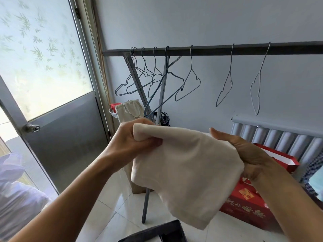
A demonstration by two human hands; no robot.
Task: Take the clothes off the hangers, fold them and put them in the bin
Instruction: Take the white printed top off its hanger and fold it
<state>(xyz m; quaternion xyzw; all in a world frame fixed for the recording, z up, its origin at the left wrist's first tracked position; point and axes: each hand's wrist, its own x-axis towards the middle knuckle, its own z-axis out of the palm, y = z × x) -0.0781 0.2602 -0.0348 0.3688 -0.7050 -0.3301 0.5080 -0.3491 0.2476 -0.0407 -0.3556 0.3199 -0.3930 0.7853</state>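
From the head view we count one cream cloth [183, 172], held up in mid-air in front of the rail [218, 50] and above the dark bin [162, 231] at the bottom edge. The grip of our left hand [138, 137] pinches an upper corner between thumb and curled fingers, while the grip of our right hand [250, 154] clutches the opposite edge, its fingers partly hidden by fabric. We judge the cloth light, soft and floppy, best taken by its corners or along a hem so it hangs flat for folding. We also count seven or eight bare wire hangers [191, 63], the leftmost overlapping too much to be sure, and one bin.
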